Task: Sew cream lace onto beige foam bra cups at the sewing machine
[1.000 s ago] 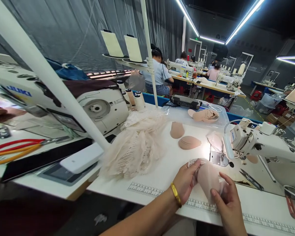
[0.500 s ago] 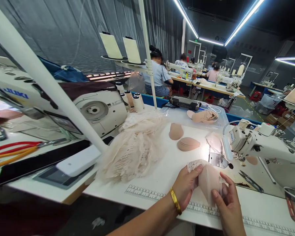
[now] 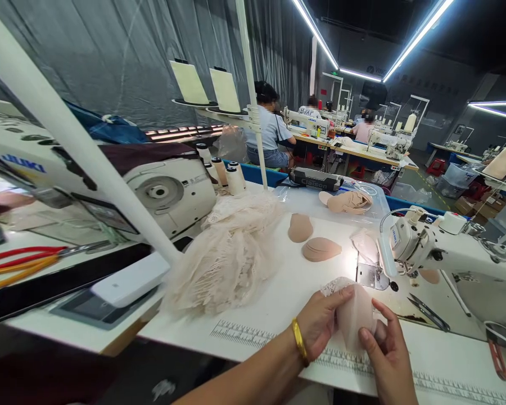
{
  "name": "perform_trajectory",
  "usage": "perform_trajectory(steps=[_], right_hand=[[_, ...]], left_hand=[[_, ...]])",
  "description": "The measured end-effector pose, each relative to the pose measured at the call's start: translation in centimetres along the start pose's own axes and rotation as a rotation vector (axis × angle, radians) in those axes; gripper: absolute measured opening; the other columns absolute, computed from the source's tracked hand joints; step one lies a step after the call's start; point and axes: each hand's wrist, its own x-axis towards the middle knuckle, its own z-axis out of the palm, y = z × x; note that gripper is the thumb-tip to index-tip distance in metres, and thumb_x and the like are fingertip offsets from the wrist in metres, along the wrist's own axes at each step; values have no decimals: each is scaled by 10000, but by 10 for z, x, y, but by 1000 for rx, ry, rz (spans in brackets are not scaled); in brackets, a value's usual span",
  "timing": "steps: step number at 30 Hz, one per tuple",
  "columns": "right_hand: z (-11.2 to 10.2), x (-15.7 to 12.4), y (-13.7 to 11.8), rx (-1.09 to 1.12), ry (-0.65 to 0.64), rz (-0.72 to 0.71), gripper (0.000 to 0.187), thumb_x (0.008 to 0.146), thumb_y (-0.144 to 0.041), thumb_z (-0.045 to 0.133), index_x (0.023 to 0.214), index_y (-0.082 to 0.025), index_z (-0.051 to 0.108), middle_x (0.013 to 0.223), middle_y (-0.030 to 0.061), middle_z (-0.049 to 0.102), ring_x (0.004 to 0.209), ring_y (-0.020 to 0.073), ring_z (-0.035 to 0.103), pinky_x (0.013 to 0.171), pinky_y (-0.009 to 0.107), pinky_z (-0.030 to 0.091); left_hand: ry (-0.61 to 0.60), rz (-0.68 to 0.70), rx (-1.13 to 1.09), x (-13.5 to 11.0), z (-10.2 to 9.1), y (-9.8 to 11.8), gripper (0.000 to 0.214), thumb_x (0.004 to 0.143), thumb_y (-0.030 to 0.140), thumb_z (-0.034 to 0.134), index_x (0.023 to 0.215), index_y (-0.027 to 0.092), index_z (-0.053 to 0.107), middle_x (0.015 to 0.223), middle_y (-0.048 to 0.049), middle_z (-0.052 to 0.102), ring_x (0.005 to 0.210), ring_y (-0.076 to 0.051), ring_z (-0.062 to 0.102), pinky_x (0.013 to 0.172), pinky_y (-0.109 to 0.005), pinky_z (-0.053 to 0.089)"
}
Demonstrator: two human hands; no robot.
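Lace edge (image 3: 336, 285): more of it showed beyond the thumb of the left hand (image 3: 318, 326) than a second earlier, and the face of the pale cup piece (image 3: 356, 318) looked narrower, as if turned.
Cup piece: was held up between both hands, over the printed ruler (image 3: 240, 334) near the front of the table (image 3: 282, 295).
Left hand: pinched the lace side, thumb on top, its fingers mostly hidden behind.
Right hand (image 3: 390, 351): gripped the other side, thumb on the near face, index fingertip higher at the rim.
Thin fabric: seemed likely to slip or pucker, so light, even pressure near the rim suited it better than a hard squeeze.
Thumbs: short moves along the edge, lace kept flat, looked safest.
Snips (image 3: 429, 313): lay near the right hand, beside the sewing machine (image 3: 459, 253).
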Motion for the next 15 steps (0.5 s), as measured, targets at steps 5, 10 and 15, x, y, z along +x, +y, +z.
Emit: perform_trajectory(steps=[5,10,15], right_hand=[[4,-2,3,-10,-30,-16,724,866,-563,764,1462,-263,484,959,50,741,918,255,705,867,395,564],[-12,1,7,-75,-131,-66,974,875,-537,763,1628,-334,180,1140,75,749,1023,258,726,961,445,556],[-57,52,-21,-726,-219,-722,439,992,-293,618,1420,-276,521,1118,81,729,959,226,687,825,339,542]], left_hand=[[-52,22,59,3,6,1,486,570,418,983,849,106,736,805,-85,724,763,-210,649,740,-332,532],[-273,45,229,-1,12,21,450,692,500,887,896,134,723,824,-83,728,767,-237,670,759,-380,547],[-924,494,1246,7,16,49,113,843,331,765,889,229,753,988,-45,758,975,-253,672,996,-435,457]])
